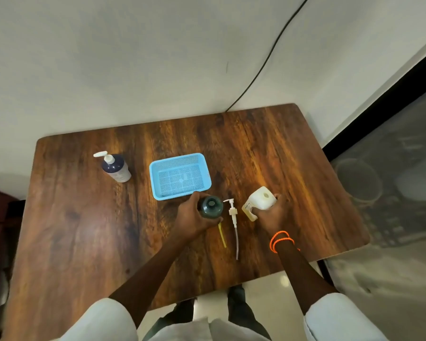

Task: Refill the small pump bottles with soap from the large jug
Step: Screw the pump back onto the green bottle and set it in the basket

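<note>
My left hand (192,217) grips a small dark green bottle (210,206) standing upright on the wooden table (84,230), its neck open with no pump on it. The bottle's white pump head with its clear tube (233,217) lies flat on the table just to the right. My right hand (272,214) wraps around the white soap jug (261,199), which stands upright with its mouth uncapped. A second pump bottle (116,167), dark blue with a white pump fitted, stands at the far left.
A light blue mesh basket (180,177) sits just behind the green bottle. A thin yellow strip (222,235) lies on the table by my left wrist. A black cable (263,65) runs down the wall behind the table. The table's right edge is close to the jug.
</note>
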